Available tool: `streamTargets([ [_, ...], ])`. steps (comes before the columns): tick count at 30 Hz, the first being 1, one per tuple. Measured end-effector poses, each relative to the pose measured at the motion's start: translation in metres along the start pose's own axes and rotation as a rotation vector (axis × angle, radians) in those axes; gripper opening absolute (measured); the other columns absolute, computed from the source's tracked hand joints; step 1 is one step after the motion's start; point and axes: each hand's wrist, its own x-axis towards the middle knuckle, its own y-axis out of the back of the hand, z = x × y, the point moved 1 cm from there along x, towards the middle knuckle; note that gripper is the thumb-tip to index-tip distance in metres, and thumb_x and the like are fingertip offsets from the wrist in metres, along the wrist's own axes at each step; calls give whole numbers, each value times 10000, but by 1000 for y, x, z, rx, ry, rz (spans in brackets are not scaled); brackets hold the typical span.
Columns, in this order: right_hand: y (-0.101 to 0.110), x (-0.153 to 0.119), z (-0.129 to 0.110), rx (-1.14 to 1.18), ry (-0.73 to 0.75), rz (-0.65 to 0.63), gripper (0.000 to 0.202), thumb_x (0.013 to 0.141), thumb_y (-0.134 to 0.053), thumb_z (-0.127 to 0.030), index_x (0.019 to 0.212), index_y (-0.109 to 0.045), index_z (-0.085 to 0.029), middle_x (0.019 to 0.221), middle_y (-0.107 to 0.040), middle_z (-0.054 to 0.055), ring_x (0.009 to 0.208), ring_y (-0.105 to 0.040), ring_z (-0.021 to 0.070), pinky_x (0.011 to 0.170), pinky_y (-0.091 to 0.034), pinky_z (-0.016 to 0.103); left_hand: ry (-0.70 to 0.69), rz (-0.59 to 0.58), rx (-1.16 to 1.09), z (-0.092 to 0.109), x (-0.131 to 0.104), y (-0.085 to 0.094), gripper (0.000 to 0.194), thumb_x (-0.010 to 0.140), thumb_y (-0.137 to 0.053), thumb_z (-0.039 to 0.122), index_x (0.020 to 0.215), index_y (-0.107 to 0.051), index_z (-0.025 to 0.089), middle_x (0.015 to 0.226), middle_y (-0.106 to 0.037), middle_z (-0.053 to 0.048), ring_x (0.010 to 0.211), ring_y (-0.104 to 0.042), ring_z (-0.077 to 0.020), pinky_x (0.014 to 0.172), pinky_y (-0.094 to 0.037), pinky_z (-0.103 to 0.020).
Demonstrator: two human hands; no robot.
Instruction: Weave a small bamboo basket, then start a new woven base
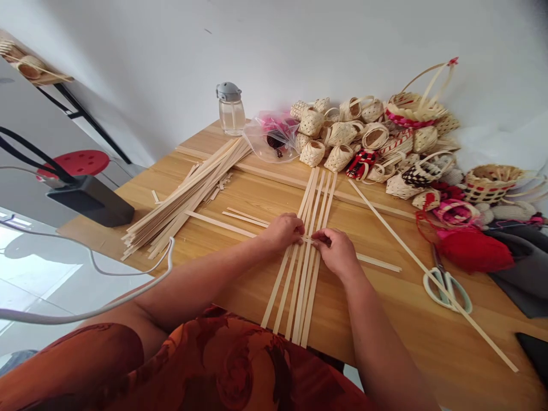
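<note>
Several pale flat strips (pixel 280 288) lie lengthwise on the wooden table (pixel 240 274), fanning out toward its front edge. A few more strips (pixel 226 224) cross them from left to right. My left hand (pixel 283 231) is at the left of the crossing, its fingers bent together on the strips. Opposite it, my right hand (pixel 337 249) pinches the strips at the right side of the crossing. The two hands are a short gap apart. A crosswise strip (pixel 379 262) comes out to the right of my right hand.
A pile of strips (pixel 184 200) lies at the left. Small woven baskets (pixel 342 134) crowd the back right. A bottle (pixel 232 111) and a plastic bag (pixel 270 137) stand behind. Scissors (pixel 447 288) lie at the right under one long strip (pixel 402 245); red yarn (pixel 475 249) is nearby.
</note>
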Motion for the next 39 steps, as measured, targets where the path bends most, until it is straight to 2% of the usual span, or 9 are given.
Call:
streamTargets([
  [7,7,-2,2,43,93,-50,128,827,-639,-198,938,-701,-208,941,-707,39,866,-655,175,819,-518,324,-97,-13,15,-3,-10,6,191,820,-670,231,1002,-718,197,970,-659,-55,985,-620,-205,929,-480,-323],
  [9,10,-4,2,44,127,-84,156,835,-651,-219,982,-703,-210,968,-703,39,883,-654,167,828,-516,309,-139,-36,4,-6,-17,8,300,827,-669,238,1123,-692,203,1053,-661,-68,1044,-615,-206,963,-470,-321],
  [12,13,-6,2,9,160,-104,263,772,-743,-252,1029,-704,-209,1006,-688,47,928,-636,188,869,-496,331,-229,-59,-2,-10,-28,10,523,808,-717,293,1308,-593,198,1224,-619,-110,1159,-577,-231,1022,-446,-345],
  [14,13,-8,2,-25,175,-94,315,740,-780,-276,1038,-702,-207,1016,-678,55,957,-615,212,898,-475,363,-281,-53,23,-12,-33,8,571,825,-711,326,1357,-556,186,1276,-590,-130,1204,-544,-245,1061,-419,-370],
  [22,13,-19,4,-111,254,-95,394,827,-705,-418,1163,-656,-218,1131,-634,78,1101,-526,261,1006,-389,406,-351,-69,147,-13,-37,2,428,886,-641,330,1299,-640,219,1219,-578,-114,1148,-534,-238,1061,-416,-369],
  [27,8,-24,6,-190,289,-67,602,777,-717,-589,1236,-616,-214,1178,-599,101,1118,-497,301,1014,-373,439,-340,-75,171,-14,-38,1,438,922,-587,338,1337,-609,200,1259,-558,-117,1167,-508,-247,1075,-402,-371],
  [31,3,-26,5,-236,281,-51,660,781,-663,-671,1254,-607,-214,1178,-589,108,1099,-497,315,983,-393,447,-339,-58,173,-14,-41,-1,503,933,-550,452,1350,-596,175,1264,-549,-141,1177,-495,-276,1078,-408,-416],
  [35,1,-28,5,-238,293,-18,634,801,-651,-654,1245,-613,-204,1169,-593,111,1093,-500,317,986,-393,450,-336,-12,177,-10,-45,-4,639,881,-578,569,1365,-582,150,1254,-536,-162,1174,-495,-293,1077,-417,-438],
  [39,-1,-29,3,-253,290,18,575,799,-688,-580,1225,-623,-199,1162,-602,111,1080,-502,317,983,-394,449,-309,23,197,-5,-48,-8,608,890,-560,577,1365,-583,198,1230,-528,-142,1152,-499,-279,1065,-425,-442],
])
